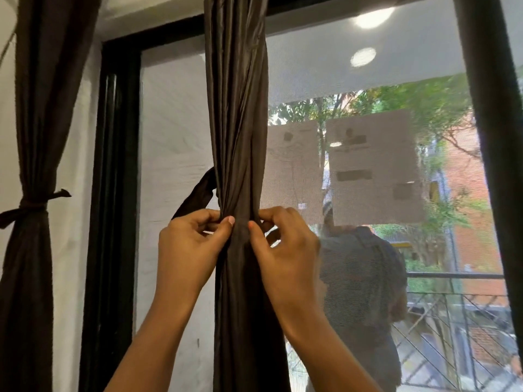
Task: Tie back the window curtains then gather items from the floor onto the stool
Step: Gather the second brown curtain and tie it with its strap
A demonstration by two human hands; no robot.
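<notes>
Here, in the head view, the middle curtain (237,137) hangs gathered before the window (368,66). The left hand (189,244) pinches a dark tie strip (198,198) against it; the right hand (285,244) apparently grips the strip's other end. The left curtain (34,123) is already tied.

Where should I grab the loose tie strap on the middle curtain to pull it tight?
Probably pinch the tie strap near its free end, coming from the left with the left hand: it juts out left of the bunched curtain, clear of folds.
</notes>
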